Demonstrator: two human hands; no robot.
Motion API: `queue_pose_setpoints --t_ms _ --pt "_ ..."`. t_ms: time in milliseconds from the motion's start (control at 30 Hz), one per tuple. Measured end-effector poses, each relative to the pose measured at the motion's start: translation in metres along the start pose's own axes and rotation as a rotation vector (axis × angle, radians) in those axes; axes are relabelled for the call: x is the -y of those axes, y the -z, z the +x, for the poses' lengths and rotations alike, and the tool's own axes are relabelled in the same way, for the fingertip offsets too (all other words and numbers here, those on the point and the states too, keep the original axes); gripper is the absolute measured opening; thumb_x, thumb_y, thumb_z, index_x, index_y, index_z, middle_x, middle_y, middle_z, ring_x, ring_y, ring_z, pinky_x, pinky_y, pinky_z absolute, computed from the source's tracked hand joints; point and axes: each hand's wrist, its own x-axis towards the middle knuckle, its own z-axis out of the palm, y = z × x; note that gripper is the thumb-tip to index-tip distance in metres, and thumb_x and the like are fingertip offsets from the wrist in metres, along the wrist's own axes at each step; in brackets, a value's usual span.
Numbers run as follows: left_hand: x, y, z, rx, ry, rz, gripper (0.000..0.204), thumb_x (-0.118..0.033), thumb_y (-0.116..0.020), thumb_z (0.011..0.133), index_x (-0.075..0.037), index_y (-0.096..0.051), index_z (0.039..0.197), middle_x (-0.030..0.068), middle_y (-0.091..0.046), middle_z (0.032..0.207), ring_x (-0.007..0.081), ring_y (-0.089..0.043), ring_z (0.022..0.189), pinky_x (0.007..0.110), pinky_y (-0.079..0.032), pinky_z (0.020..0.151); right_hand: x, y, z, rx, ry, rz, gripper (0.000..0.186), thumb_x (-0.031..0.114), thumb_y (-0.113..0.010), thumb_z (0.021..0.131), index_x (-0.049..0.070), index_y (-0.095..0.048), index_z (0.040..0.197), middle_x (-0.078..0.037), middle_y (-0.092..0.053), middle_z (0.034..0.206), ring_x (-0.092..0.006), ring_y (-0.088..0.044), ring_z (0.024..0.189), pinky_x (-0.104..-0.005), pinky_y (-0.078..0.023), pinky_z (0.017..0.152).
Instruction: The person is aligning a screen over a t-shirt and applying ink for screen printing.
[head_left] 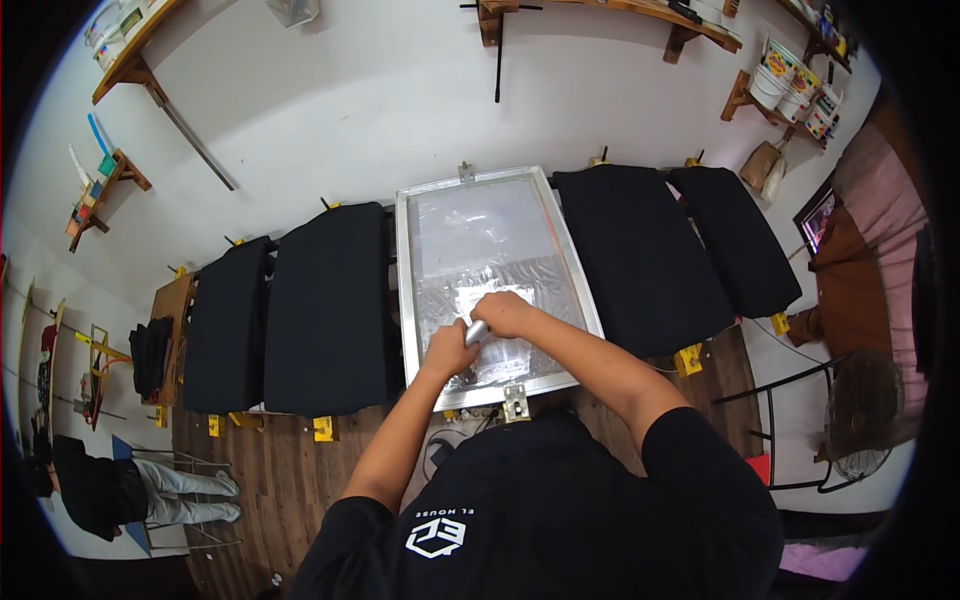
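Note:
In front of me lies a screen-printing frame (405, 285) with silver metal edges. Its mesh (480, 235) is partly covered by a shiny, wrinkled clear film over the nearer half. My left hand (453, 350) and my right hand (503, 314) meet over that half, both closed around a silver, rounded, tube-like object (477, 331). Its lower part is hidden by the hands, so its exact kind cannot be made out. One metal clamp (515, 402) sits at the frame's near edge, another (466, 173) at the far edge.
Boards covered in black fabric flank the frame, left (325, 310) and right (645, 260), with yellow brackets (688, 360) below. A person (100, 485) in black is at the lower left. A fan (862, 415) stands right. Shelves (640, 12) and white tubs (772, 80) hang on the wall.

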Motion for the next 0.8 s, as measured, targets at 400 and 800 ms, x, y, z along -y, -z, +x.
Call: queue_pose_setpoints --t_ms 400,800 --pt "-0.024 -0.002 0.0 0.152 0.016 -0.022 0.046 -0.03 -0.078 0.078 0.004 -0.062 0.105 0.0291 -0.071 0.095 0.0463 -0.07 0.091 0.052 -0.056 0.084 -0.015 -0.005 -0.02 0.0 0.088 -0.005 0.022 0.005 -0.067 0.076 0.015 -0.075 0.094 -0.011 -0.074 0.091 -0.0342 -0.072 0.092 -0.0462 -0.058 0.077" --pt "0.0 0.024 0.053 0.113 -0.324 -0.055 0.031 -0.015 -0.075 0.086 -0.003 -0.058 0.108 0.0251 -0.071 0.094 0.0472 -0.067 0.094 0.053 -0.054 0.081 -0.015 0.011 -0.03 -0.111 -0.18 0.021 0.021 0.01 -0.072 0.078 0.012 -0.072 0.099 -0.013 -0.074 0.096 -0.0358 -0.072 0.093 -0.0481 -0.057 0.08"
